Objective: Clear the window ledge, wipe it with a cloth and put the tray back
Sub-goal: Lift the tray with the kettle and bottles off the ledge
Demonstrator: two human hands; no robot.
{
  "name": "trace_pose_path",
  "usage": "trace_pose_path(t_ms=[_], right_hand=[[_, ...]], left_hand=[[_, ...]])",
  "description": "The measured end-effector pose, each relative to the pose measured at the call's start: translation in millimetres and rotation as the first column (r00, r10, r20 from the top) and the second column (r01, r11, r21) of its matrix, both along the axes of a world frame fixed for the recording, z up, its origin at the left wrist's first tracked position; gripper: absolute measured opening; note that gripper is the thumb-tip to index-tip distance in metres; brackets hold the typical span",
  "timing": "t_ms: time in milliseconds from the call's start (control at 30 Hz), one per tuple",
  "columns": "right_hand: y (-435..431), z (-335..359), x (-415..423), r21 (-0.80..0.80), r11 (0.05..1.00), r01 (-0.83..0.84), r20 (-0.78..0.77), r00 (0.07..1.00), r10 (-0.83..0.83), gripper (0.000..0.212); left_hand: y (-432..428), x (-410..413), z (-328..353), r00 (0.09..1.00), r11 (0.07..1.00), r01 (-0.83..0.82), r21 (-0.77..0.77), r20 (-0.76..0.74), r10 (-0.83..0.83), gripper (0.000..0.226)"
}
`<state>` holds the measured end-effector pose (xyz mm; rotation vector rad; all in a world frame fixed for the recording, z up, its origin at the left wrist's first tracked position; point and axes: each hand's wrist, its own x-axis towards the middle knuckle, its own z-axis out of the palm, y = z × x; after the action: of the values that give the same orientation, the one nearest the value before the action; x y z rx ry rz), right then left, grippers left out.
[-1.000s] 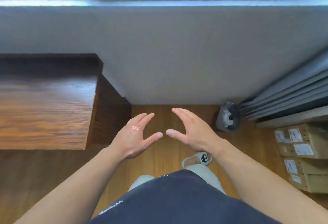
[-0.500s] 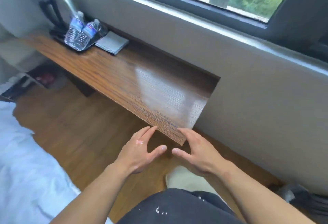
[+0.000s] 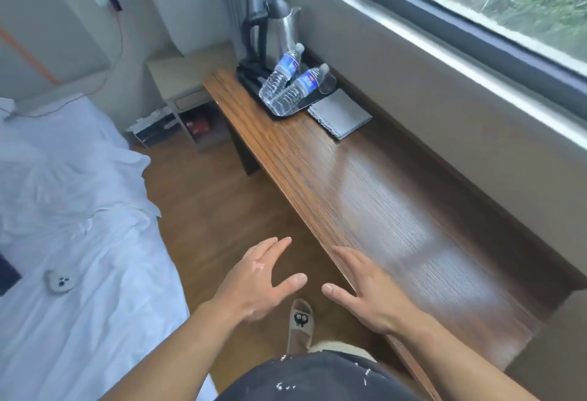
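Note:
A long brown wooden ledge (image 3: 374, 197) runs under the window. At its far end stands a black tray (image 3: 286, 112) carrying a steel kettle (image 3: 279, 32) and two plastic water bottles (image 3: 292, 82). A folded grey cloth (image 3: 340, 113) lies flat on the ledge just right of the tray. My left hand (image 3: 257, 280) hovers over the floor with fingers apart, holding nothing. My right hand (image 3: 365, 289) is spread over the ledge's near front edge, also holding nothing. Both hands are far from the tray and cloth.
A bed with white sheets (image 3: 73, 241) fills the left side, a small white device (image 3: 62, 280) lying on it. A bedside table (image 3: 187, 82) stands beyond the ledge's far end. Wood floor (image 3: 216, 210) runs between bed and ledge. My slippered foot (image 3: 300, 321) is below.
My view has swung left from the wall and floor to the whole ledge with tray and cloth. Both hands stay out in front, fingers apart, holding nothing.

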<state>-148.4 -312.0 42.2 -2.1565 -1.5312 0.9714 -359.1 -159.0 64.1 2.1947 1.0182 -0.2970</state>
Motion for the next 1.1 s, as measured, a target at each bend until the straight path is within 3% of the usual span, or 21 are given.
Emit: trace_pose_path(t_ms=[167, 600, 1100], right_hand=[[90, 9, 16, 0.031, 0.996, -0.081, -0.021, 0.996, 0.081, 0.096], [263, 9, 30, 0.049, 0.992, -0.117, -0.020, 0.993, 0.118, 0.094], [416, -1, -3, -0.028, 0.960, 0.277, 0.007, 0.961, -0.277, 0.095]], left_hand=[[76, 4, 9, 0.997, 0.997, -0.074, 0.026, -0.006, 0.074, 0.112], [246, 9, 13, 0.997, 0.994, -0.076, 0.072, -0.021, 0.078, 0.112], [485, 16, 4, 0.953, 0.955, 0.295, -0.008, -0.074, -0.295, 0.110]])
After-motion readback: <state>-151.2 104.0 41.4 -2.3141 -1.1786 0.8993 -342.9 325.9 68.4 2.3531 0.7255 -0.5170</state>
